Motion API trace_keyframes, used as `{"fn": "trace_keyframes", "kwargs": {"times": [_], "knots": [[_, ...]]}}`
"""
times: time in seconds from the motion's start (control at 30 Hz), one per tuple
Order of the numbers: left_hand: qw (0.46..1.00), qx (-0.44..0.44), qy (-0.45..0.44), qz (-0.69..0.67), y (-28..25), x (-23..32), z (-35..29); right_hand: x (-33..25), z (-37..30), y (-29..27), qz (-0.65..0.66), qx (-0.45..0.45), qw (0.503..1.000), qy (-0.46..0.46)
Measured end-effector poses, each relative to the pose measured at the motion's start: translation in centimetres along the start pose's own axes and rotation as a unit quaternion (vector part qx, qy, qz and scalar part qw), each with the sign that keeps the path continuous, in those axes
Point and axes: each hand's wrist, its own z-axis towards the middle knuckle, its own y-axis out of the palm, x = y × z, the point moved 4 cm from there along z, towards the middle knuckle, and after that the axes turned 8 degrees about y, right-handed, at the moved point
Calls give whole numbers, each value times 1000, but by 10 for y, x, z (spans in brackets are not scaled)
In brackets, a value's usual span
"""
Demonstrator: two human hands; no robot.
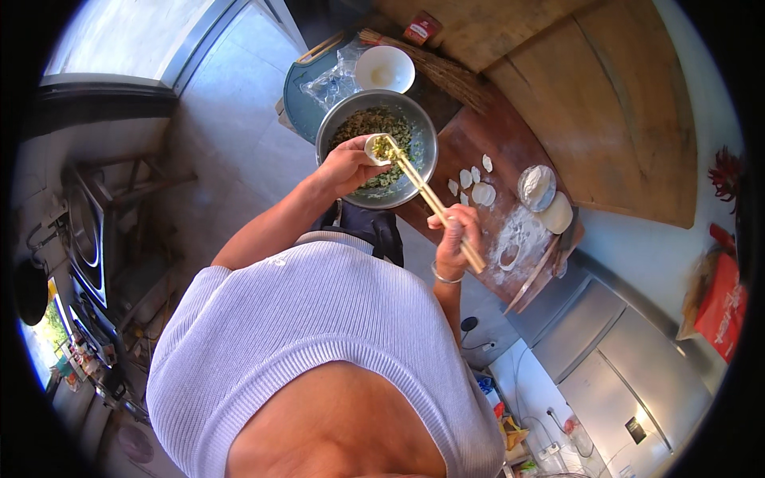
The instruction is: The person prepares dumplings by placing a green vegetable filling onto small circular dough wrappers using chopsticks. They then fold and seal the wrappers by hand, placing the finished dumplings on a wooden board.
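Note:
My left hand (346, 167) holds a round dumpling wrapper (371, 150) over a large metal bowl (324, 134). A small heap of green and yellow chopped filling (383, 149) lies on the wrapper. Wooden chopsticks (422, 188) are gripped in my right hand (460, 237), their tips touching the filling on the wrapper. More chopped filling (373, 122) fills the bottom of the bowl; part of it is hidden behind my left hand and the wrapper.
On the floured wooden board (516, 143) to the right lie several dough wrappers (483, 193), a bowl of flour (536, 186), a dough lump (555, 213) and a rolling pin (532, 276). A white bowl (384, 68) and plastic bag (339, 78) sit beyond the metal bowl.

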Motion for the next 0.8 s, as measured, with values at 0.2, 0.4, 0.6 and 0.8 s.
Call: {"fn": "trace_keyframes", "kwargs": {"times": [0.2,0.4,0.6,0.8], "knots": [[999,-7,-32,-3,-1,18,-20,31,16,-22,244,52,949,193],[998,-33,-52,10,-4,30,-29,48,23,-21,317,69,909,262],[993,-95,-62,30,2,36,-39,53,31,-9,315,35,899,302],[995,-71,-64,8,-3,32,-37,53,40,-9,266,14,927,264]]}}
